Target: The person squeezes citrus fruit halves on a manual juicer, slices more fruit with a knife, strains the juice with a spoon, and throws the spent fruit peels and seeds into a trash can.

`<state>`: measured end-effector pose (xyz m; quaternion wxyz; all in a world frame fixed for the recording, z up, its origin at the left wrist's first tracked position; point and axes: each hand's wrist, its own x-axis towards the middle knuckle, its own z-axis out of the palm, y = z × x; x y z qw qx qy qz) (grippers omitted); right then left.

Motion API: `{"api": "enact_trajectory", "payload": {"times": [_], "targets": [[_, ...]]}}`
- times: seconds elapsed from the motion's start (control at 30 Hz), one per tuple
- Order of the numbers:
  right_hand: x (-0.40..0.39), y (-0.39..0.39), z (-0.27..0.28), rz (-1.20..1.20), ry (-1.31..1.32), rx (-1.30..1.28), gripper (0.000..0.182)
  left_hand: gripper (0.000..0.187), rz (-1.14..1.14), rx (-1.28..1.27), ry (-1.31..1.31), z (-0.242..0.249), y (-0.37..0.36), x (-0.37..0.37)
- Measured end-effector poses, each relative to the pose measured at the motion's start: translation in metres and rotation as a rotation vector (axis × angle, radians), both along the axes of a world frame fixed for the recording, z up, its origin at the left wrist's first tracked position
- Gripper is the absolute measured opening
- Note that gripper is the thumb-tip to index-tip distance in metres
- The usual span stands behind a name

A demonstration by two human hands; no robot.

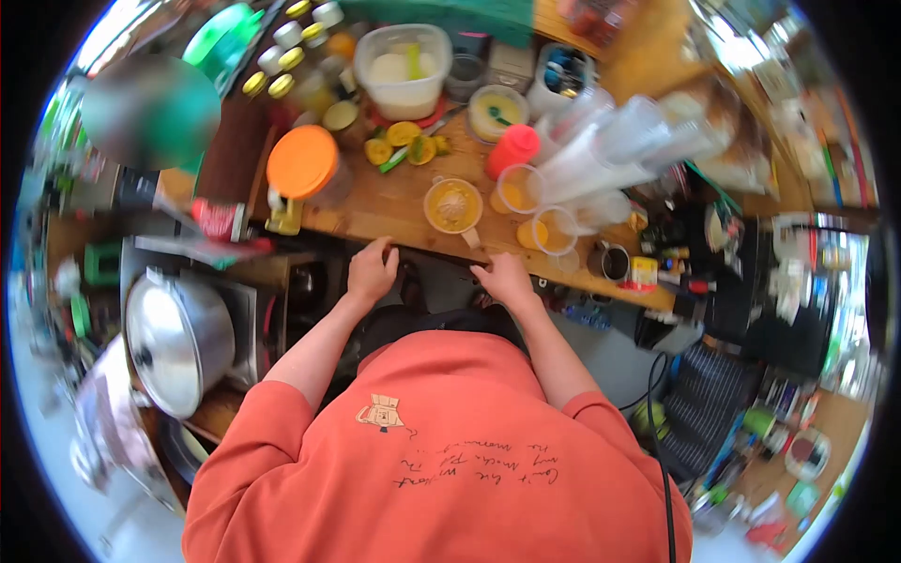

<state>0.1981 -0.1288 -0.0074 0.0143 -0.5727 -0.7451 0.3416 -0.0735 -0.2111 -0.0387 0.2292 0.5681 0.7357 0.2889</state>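
My left hand [373, 272] rests at the front edge of the wooden table [366, 220], fingers loosely extended and holding nothing. By the same edge, my right hand [508, 281] is also open and has nothing visible in it. A citrus juicer [453, 205] with a ridged cone stands between and just beyond them, its handle pointing toward my right hand. Two clear plastic cups [519, 189] with orange liquid at the bottom stand to its right. Squeezed citrus halves [404, 133] lie behind the juicer beside a green-handled knife [394, 160].
An orange-lidded jar [303, 161], a white tub [404, 70], a red squeeze bottle [513, 152] and stacked clear cups [610, 150] crowd the table. A large metal pot [180, 342] is at left. A person [150, 113] is at upper left. A black cable [660, 450] hangs at right.
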Motion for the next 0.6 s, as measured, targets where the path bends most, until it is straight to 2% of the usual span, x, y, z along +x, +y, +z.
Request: {"api": "enact_trajectory", "payload": {"times": [0.07, 0.2, 0.27, 0.4, 0.53, 0.6], "targets": [[0.002, 0.003, 0.010, 0.215, -0.128, -0.265, 0.036, 0.025, 0.112, -0.069, -0.025, -0.013, -0.050, 0.007], [-0.010, -0.009, -0.003, 0.603, -0.128, -0.293, 0.034, 0.026, 0.435, -0.204, -0.056, -0.030, -0.163, 0.035], [-0.019, -0.025, -0.019, 0.637, -0.069, -0.351, 0.036, 0.027, 0.559, -0.243, -0.045, -0.045, -0.222, 0.059], [-0.036, -0.069, -0.043, 0.790, -0.123, -0.521, 0.037, 0.026, 0.908, -0.324, -0.155, -0.080, -0.317, 0.115], [-0.056, -0.121, -0.083, 1.018, -0.177, -0.497, 0.036, 0.024, 1.143, -0.361, -0.305, -0.104, -0.376, 0.129], [-0.068, -0.150, -0.115, 1.085, -0.139, -0.399, 0.037, 0.024, 1.180, -0.410, -0.352, -0.118, -0.391, 0.117]]}}
